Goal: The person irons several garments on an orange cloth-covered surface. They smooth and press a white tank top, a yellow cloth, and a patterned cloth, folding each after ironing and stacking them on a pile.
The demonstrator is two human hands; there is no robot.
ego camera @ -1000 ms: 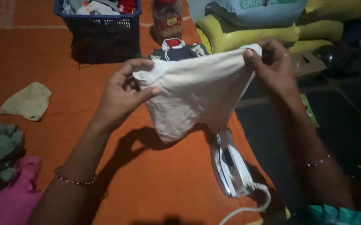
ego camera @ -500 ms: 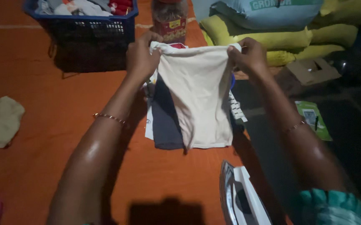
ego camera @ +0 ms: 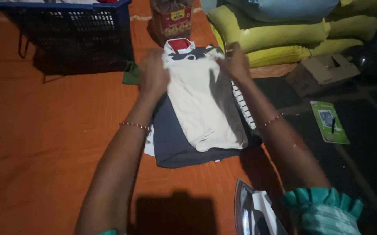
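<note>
A folded cream cloth (ego camera: 203, 106) lies on top of a pile of folded clothes (ego camera: 175, 143), whose dark grey piece shows beneath it on the orange sheet (ego camera: 62, 130). My left hand (ego camera: 153, 72) grips the cloth's upper left corner. My right hand (ego camera: 234, 63) holds its upper right corner. Both hands rest low on the pile. A red and white collar (ego camera: 179, 45) shows at the pile's far end.
A blue laundry basket (ego camera: 66, 30) stands at the far left. A plastic jar (ego camera: 171, 19) is behind the pile. Yellow and blue sacks (ego camera: 275, 30) lie far right. A white iron (ego camera: 253, 211) stands near right. A cardboard box (ego camera: 323, 72) and a green booklet (ego camera: 330, 122) lie on the dark floor.
Both hands carried the cream cloth from mid-air forward and down, and it now lies flat on the pile. The view has shifted forward, so the iron sits lower in frame.
</note>
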